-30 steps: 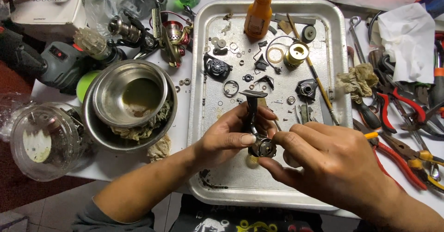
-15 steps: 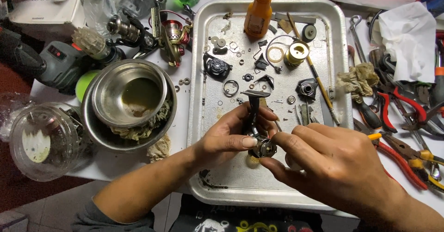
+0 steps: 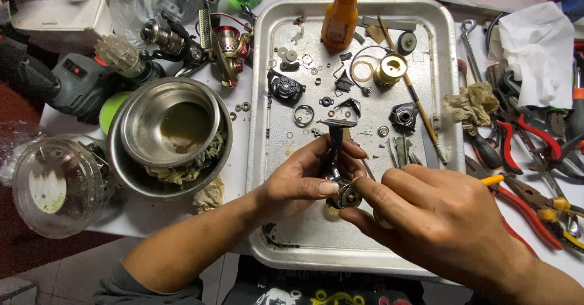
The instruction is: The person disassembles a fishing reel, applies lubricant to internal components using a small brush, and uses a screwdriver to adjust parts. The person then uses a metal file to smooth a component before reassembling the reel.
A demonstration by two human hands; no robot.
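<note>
Over dented steel tray (image 3: 438, 159): left hand (image 3: 298, 180), right hand (image 3: 438, 220), grips closed on black T-shaped reel body (image 3: 336, 153).

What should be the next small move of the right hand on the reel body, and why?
Probably a slight turn or press: the right hand has its fingertips on the round metal part at the end of the reel body, which the left hand holds over the tray.

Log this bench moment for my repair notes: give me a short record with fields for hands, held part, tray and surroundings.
left hand: grips the dark fishing reel body
right hand: fingertips at the reel body's round metal end
tray: metal tray with loose washers, clips, a gold spool, an orange bottle
left of tray: nested steel bowls
right of tray: red-handled pliers
</note>
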